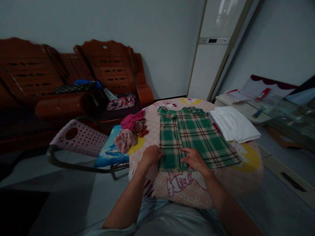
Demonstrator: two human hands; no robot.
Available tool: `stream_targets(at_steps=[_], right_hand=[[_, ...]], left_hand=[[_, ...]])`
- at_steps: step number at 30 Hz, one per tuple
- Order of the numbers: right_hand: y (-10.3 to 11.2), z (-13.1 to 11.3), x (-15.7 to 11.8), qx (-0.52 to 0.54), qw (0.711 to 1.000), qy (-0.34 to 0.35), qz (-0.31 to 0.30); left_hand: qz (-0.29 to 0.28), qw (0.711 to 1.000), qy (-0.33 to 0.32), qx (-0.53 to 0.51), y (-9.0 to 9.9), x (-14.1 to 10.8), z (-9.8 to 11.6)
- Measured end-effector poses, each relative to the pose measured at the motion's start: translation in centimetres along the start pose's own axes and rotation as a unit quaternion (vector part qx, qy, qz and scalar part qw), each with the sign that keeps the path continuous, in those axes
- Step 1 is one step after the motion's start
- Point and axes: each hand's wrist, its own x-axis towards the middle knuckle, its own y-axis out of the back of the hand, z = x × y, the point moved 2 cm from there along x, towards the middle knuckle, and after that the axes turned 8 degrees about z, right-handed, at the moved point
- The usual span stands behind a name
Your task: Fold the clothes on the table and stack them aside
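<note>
A green plaid shirt lies spread on the round table, its collar end away from me. Its left side is folded inward as a long strip, with a sleeve bunched at the far left corner. My left hand is closed at the strip's left edge, near the hem, fingers curled on the cloth. On the strip's inner edge rests my right hand, fingers apart and the index finger stretched out, touching the fabric. The undersides of the left fingers are hidden.
A folded white cloth lies right of the shirt. Crumpled pink and red cloths sit at the table's left edge, beside a pink-backed chair. Wooden seats line the wall; a glass-topped table stands at right.
</note>
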Motion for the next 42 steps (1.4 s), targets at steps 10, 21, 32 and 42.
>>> stream_targets(at_steps=[10,21,32,42], right_hand=[[-0.1,-0.3,0.2,-0.077,0.995,0.069,0.004],[-0.7,0.5,0.5,-0.13,0.982,0.129,0.038],[11.6,5.4,0.2,-0.292,0.865,0.076,0.4],[16.3,11.0,0.6,-0.472,0.754,0.033,0.455]], left_hand=[[-0.051,0.998,0.025,-0.02,0.7,-0.7,-1.0],[0.152,0.95,-0.241,-0.132,0.3,6.2,8.0],[0.101,0.965,-0.242,-0.02,-6.3,11.0,10.2],[0.137,0.933,-0.302,-0.139,-3.4,14.8,19.4]])
